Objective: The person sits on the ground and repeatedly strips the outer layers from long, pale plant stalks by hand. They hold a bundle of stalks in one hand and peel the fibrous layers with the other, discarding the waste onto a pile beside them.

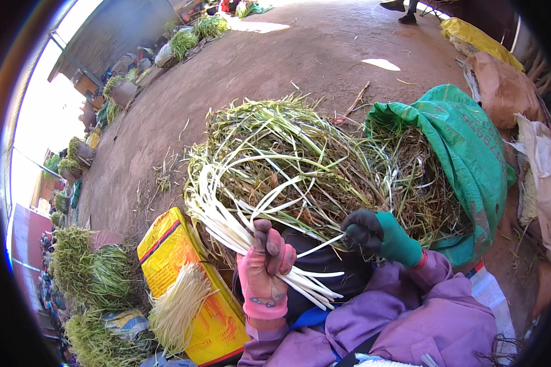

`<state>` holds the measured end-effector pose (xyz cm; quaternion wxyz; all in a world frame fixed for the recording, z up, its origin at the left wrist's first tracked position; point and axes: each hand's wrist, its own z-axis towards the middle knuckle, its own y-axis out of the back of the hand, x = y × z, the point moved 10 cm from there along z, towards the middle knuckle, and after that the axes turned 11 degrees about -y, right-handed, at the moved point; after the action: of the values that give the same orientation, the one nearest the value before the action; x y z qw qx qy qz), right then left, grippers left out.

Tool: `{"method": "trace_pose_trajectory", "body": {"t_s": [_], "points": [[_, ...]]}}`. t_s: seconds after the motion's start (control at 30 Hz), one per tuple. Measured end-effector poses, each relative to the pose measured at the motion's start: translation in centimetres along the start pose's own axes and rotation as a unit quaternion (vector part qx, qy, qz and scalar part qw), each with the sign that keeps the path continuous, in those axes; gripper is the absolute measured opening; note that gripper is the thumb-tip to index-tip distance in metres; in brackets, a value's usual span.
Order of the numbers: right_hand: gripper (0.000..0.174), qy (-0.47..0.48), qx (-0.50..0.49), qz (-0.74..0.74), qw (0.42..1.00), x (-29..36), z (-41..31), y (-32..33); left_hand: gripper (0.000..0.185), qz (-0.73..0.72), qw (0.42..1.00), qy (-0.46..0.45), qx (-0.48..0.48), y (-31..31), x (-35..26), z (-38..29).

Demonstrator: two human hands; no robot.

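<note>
My left hand (267,270), in a pink glove, is closed around a bunch of long white-and-green stalks (220,225), perhaps garlic chives; their pale ends stick out at its lower right. To the right, my right hand (381,236), in a green glove with dark fingers, pinches a single pale stalk (321,245) by one end. Just beyond both hands lies a big tangled heap of green stalks and dry brown leaves (275,151). A bundle of thin pale stalks (181,303) rests on a yellow printed sack (158,257) at lower left.
A green woven sack (468,151) lies open at the right of the heap, with stalks and dry matter in it. Brown and yellow sacks (509,87) line the right side. More green bundles (92,270) stand at left. A person's legs (408,11) show at the far top.
</note>
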<state>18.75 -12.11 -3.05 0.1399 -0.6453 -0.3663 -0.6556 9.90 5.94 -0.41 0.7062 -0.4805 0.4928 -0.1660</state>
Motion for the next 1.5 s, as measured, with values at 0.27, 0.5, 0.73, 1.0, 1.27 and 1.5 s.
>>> {"method": "trace_pose_trajectory", "body": {"t_s": [0.27, 0.5, 0.73, 1.0, 1.27, 1.5], "points": [[0.02, -0.065, -0.112, 0.254, 0.958, -0.1, -2.0, -0.3, 0.059, 0.028, 0.998, -0.055, -0.023, 0.7, 0.5, 1.1], [0.022, 0.006, -0.042, 0.066, 0.997, 2.8, -2.9, -3.7, 0.036, 0.054, 0.998, -0.028, -0.027, 1.6, 2.2, -0.6], [0.02, 0.024, -0.048, -0.021, 0.998, 1.1, -2.4, -1.7, 0.032, 0.077, 0.995, -0.055, -0.005, 1.0, 0.1, -0.4], [0.03, 0.207, -0.224, -0.211, 0.929, 4.3, 4.2, 2.0, 0.034, 0.021, 0.992, -0.054, 0.116, -4.2, -4.1, -0.3], [0.022, 0.026, -0.123, 0.053, 0.991, -9.8, 0.9, 10.6, 0.042, -0.005, 0.971, -0.193, 0.14, -4.4, -25.6, 8.3], [0.039, -0.193, -0.394, -0.404, 0.803, -18.6, -0.5, 20.9, 0.038, 0.175, 0.915, -0.289, 0.222, -6.2, -32.7, 13.4]]}}
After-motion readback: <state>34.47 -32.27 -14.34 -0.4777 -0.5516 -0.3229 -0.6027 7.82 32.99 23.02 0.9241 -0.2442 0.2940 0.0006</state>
